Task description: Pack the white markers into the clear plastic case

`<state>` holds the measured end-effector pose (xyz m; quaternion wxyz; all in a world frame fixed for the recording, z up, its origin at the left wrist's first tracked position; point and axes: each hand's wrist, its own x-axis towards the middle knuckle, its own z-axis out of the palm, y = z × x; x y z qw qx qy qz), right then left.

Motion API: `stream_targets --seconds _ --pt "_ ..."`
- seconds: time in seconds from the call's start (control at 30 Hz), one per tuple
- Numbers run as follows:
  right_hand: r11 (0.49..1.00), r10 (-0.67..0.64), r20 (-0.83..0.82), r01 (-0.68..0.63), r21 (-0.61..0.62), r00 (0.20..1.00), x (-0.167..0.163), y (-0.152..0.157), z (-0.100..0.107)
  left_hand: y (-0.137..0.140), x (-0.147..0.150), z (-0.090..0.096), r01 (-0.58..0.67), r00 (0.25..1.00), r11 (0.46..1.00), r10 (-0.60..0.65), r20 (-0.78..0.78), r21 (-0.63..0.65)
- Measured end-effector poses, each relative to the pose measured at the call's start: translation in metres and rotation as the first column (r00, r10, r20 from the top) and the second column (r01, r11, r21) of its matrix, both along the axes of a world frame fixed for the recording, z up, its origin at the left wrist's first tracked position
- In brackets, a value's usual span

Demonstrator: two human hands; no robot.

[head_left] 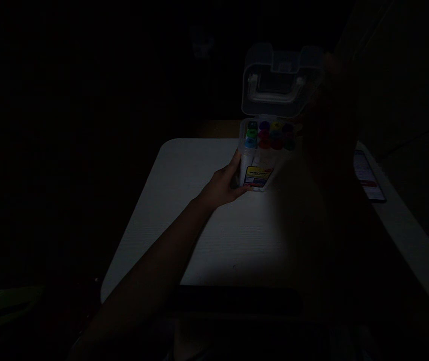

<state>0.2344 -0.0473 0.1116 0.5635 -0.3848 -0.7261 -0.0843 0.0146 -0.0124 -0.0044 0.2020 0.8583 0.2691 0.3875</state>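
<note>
A clear plastic marker case (244, 163) stands upright on the white table, its lid (252, 100) raised at the back with a carry handle on it. Several markers (264, 135) are inside, their caps blue, green, yellow, red, orange and purple. A yellow and dark label (257, 176) marks the front. My left hand (224, 184) grips the case's left side low down, thumb and fingers around it. Deep in shadow, my right hand (325, 108) is up at the right side of the raised lid. Darkness hides most of its fingers, so its grip is unclear.
On the white tabletop (162, 215), a phone (368, 178) with a lit screen lies near the right edge. A dark bar-like thing (237, 300) runs along the near edge. Something green (6, 306) shows at the lower left. The surroundings are very dark.
</note>
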Motion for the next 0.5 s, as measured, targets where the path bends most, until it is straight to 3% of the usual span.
stream_targets --seconds 0.23,0.5 --pt "0.98 0.056 0.095 -0.036 -0.197 0.994 -0.004 0.003 -0.003 0.001 0.0 0.0 -0.007 1.0 0.998 0.006 -0.004 -0.06" --pt "0.959 -0.063 0.131 0.096 -0.265 0.989 -0.019 0.005 -0.019 0.001 0.0 0.0 -0.027 0.999 0.998 0.025 -0.03 -0.058"
